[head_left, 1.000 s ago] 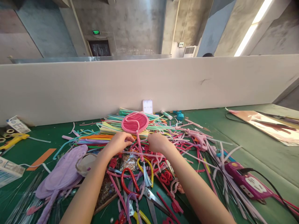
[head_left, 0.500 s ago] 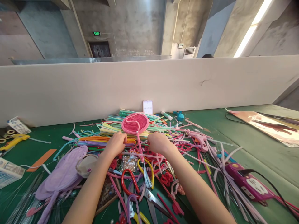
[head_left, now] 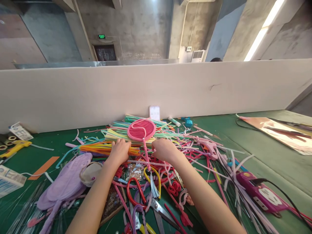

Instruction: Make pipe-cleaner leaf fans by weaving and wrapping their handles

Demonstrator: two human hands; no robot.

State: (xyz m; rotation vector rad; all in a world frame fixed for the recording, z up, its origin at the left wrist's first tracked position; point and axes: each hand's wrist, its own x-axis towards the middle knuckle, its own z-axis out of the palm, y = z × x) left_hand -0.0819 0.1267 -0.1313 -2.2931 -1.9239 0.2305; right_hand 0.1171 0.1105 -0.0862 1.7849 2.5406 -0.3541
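A round pink woven fan [head_left: 141,129] with a thin pink handle and a pale tassel lies on a heap of coloured pipe cleaners [head_left: 114,139]. My left hand [head_left: 120,150] rests on an orange and yellow bundle of pipe cleaners [head_left: 97,148], fingers curled round it. Just right of the fan's handle, my right hand [head_left: 164,149] sits closed over pink and red strands; what it holds is hidden.
Scissors [head_left: 156,208] lie near my forearms. A purple fan-shaped piece [head_left: 65,180] is at the left, a pink glue gun [head_left: 208,144] and a purple power strip [head_left: 262,195] at the right. A white partition [head_left: 73,94] closes the far side of the green table [head_left: 268,146].
My left hand has slid left from the fan's handle onto the orange bundle. My right hand has barely moved.
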